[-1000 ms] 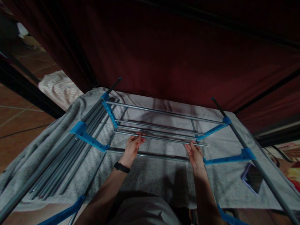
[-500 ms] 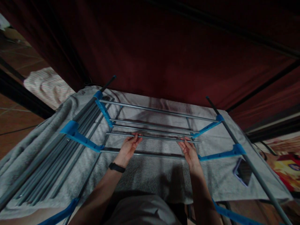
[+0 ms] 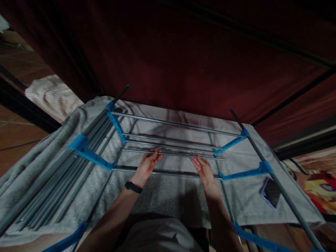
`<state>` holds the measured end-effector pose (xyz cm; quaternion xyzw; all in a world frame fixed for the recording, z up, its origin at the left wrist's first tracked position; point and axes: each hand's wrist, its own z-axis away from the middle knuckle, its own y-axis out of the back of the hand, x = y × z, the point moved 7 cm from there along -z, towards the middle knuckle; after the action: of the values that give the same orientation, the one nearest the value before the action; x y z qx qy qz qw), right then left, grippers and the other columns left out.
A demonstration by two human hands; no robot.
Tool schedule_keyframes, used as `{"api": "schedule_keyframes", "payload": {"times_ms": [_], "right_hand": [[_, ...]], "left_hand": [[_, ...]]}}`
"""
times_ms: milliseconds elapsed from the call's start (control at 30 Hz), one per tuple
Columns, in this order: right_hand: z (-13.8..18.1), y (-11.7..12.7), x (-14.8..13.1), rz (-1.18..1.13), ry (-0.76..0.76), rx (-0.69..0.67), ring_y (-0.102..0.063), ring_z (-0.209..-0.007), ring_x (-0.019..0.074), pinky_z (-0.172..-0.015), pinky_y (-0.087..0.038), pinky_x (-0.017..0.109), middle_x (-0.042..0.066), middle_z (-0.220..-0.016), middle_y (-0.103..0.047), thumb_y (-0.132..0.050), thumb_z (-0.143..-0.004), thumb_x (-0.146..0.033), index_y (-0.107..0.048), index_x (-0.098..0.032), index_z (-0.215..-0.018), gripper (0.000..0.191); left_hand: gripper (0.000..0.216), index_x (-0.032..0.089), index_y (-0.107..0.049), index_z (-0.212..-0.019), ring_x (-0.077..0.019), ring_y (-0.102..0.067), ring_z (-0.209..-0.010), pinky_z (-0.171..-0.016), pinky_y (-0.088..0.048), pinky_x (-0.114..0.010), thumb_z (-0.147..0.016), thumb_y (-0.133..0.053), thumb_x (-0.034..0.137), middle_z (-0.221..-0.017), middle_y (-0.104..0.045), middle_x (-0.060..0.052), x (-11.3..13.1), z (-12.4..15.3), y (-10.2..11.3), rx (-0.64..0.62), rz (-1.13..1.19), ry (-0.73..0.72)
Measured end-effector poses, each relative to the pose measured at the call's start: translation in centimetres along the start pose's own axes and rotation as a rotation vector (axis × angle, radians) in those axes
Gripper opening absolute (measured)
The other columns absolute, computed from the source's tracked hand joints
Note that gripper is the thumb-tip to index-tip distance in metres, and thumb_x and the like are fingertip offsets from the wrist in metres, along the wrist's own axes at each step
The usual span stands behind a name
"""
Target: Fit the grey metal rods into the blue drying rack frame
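A thin grey metal rod (image 3: 176, 154) runs crosswise over the middle of a rack frame of grey tubes and blue plastic brackets. My left hand (image 3: 147, 165) pinches it left of its middle, with a black band on that wrist. My right hand (image 3: 204, 170) has its fingers closed on the same rod, right of its middle. The rod's right end sticks out past the right inner tube, while its left end lies close to the left inner tube. Beyond it, parallel rods (image 3: 168, 138) span between the left bracket (image 3: 116, 122) and the right bracket (image 3: 228, 144).
Several loose grey tubes (image 3: 65, 182) lie at the left on a grey blanket (image 3: 168, 199). A phone (image 3: 271, 192) rests at the right, beside the long side tube (image 3: 291, 206). Dark red cloth (image 3: 168, 63) hangs behind. A striped cloth (image 3: 52, 94) is at the far left.
My right hand has slid left along the rod, closer to my left hand. The rod and my left hand have shifted slightly right.
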<state>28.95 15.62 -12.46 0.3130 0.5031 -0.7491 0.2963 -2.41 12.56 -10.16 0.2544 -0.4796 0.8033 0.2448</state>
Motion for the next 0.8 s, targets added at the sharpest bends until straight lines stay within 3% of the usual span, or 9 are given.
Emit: {"api": "schedule_keyframes", "payload": {"times_ms": [100, 167, 267, 367, 467, 533, 600, 667, 800], "right_hand": [[-0.2, 0.5, -0.1, -0.047, 0.025, 0.032, -0.076, -0.084, 0.0192, -0.105, -0.059, 0.047, 0.0, -0.083, -0.079, -0.094, -0.062, -0.019, -0.068, -0.024, -0.068, 0.027], [-0.3, 1.1, -0.2, -0.048, 0.033, 0.049, -0.076, -0.086, 0.019, -0.104, -0.06, 0.046, 0.0, -0.084, -0.079, -0.094, -0.062, -0.019, -0.069, -0.023, -0.069, 0.027], [-0.6, 1.6, -0.3, -0.021, 0.04, 0.049, -0.077, -0.087, 0.0185, -0.106, -0.059, 0.047, -0.001, -0.082, -0.078, -0.094, -0.064, -0.019, -0.068, -0.023, -0.07, 0.027], [-0.7, 1.6, -0.4, -0.007, 0.051, 0.027, -0.077, -0.088, 0.0183, -0.108, -0.057, 0.047, -0.001, -0.083, -0.078, -0.093, -0.065, -0.018, -0.068, -0.022, -0.071, 0.026], [-0.8, 1.4, -0.3, 0.004, 0.032, 0.02, -0.076, -0.086, 0.0183, -0.103, -0.061, 0.046, 0.0, -0.085, -0.079, -0.093, -0.063, -0.016, -0.069, -0.022, -0.071, 0.026], [-0.7, 1.4, -0.3, 0.004, 0.026, 0.023, -0.076, -0.087, 0.0181, -0.1, -0.062, 0.045, 0.0, -0.086, -0.079, -0.093, -0.062, -0.016, -0.069, -0.022, -0.071, 0.027], [-0.5, 1.6, -0.4, -0.001, 0.041, 0.034, -0.076, -0.088, 0.0174, -0.1, -0.062, 0.043, -0.002, -0.085, -0.078, -0.093, -0.062, -0.016, -0.068, -0.023, -0.07, 0.028], [-0.4, 1.8, -0.5, -0.006, 0.066, 0.05, -0.075, -0.087, 0.0161, -0.102, -0.061, 0.043, -0.003, -0.083, -0.077, -0.092, -0.065, -0.017, -0.067, -0.023, -0.071, 0.027], [-0.6, 2.2, -0.8, 0.009, 0.078, 0.069, -0.074, -0.087, 0.0148, -0.102, -0.06, 0.039, -0.001, -0.089, -0.077, -0.087, -0.075, -0.022, -0.07, -0.023, -0.081, 0.018]], "left_hand": [[0.009, 0.013, -0.074, -0.083, -0.0227, -0.075, -0.083, -0.082, -0.061, -0.036, -0.083, -0.079, 0.021, -0.087, -0.078, -0.013, -0.8, 0.4, -0.5, -0.065, -0.182, 0.034], [0.015, 0.015, -0.074, -0.078, -0.0223, -0.072, -0.072, -0.072, -0.059, -0.034, -0.085, -0.077, 0.028, -0.078, -0.075, -0.011, -1.0, 0.8, -1.0, -0.114, -0.389, -0.025], [0.013, 0.021, -0.075, -0.079, -0.0214, -0.068, -0.07, -0.074, -0.056, -0.033, -0.09, -0.07, 0.027, -0.073, -0.072, -0.007, 0.0, 2.2, -2.8, -0.187, -0.816, -0.351], [0.019, 0.024, -0.076, -0.103, -0.0266, -0.068, -0.106, -0.101, -0.05, -0.044, -0.096, -0.059, 0.018, -0.107, -0.075, -0.011, 0.7, 4.7, -5.4, -0.273, -1.328, -0.803], [0.039, 0.02, -0.067, -0.128, -0.029, -0.055, -0.135, -0.119, -0.033, -0.053, -0.096, -0.048, 0.007, -0.136, -0.067, -0.013, -0.3, 5.9, -7.0, -0.383, -1.763, -1.062], [0.048, 0.019, -0.061, -0.137, -0.027, -0.056, -0.135, -0.123, -0.028, -0.052, -0.095, -0.044, 0.002, -0.138, -0.066, -0.013, -1.1, 5.4, -7.1, -0.448, -1.967, -1.091], [0.05, 0.018, -0.06, -0.137, -0.024, -0.063, -0.122, -0.121, -0.03, -0.049, -0.094, -0.041, 0.0, -0.128, -0.07, -0.011, -1.6, 4.5, -6.8, -0.492, -2.098, -1.043], [0.048, 0.017, -0.061, -0.134, -0.0225, -0.066, -0.112, -0.116, -0.035, -0.045, -0.094, -0.04, 0.0, -0.12, -0.072, -0.011, -1.7, 3.8, -6.5, -0.507, -2.162, -0.994], [0.048, 0.017, -0.059, -0.138, -0.0236, -0.065, -0.109, -0.105, -0.041, -0.041, -0.095, -0.041, 0.002, -0.12, -0.071, -0.012, -1.1, 3.3, -6.2, -0.477, -2.199, -0.994]]}}
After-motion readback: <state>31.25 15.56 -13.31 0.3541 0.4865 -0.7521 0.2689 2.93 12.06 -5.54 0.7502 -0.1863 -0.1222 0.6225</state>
